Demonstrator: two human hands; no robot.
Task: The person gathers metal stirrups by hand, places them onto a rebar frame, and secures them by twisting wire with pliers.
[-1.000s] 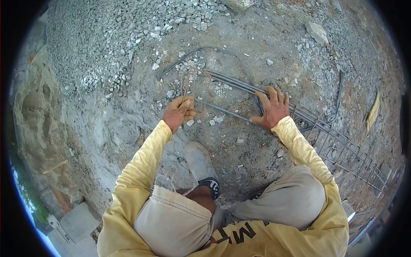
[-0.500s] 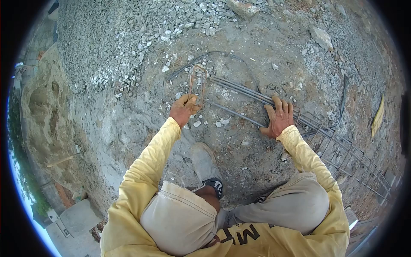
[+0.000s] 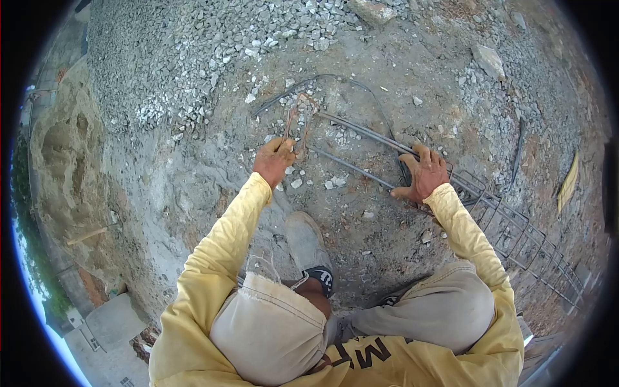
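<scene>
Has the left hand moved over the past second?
Yes, slightly: judged against the pale stone below it, the left hand is now farther up the picture, leaving a wider gap.

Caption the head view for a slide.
Left hand holds a rectangular wire loop, right hand spans metal bars, gravel lying beyond.

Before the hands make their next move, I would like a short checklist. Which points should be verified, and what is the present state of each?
1. Left hand holding the wire frame: ok, fingers closed at its near end.
2. Right hand at the steel bars: ok, spread across them.
3. Wire frame around the bar ends: cannot tell; it appears close to them.
4. Shoe clear of the bars: ok, apart.
5. Gloves worn: not ok, both hands bare.
6. Firmness of the right hand's hold: cannot tell.
</scene>
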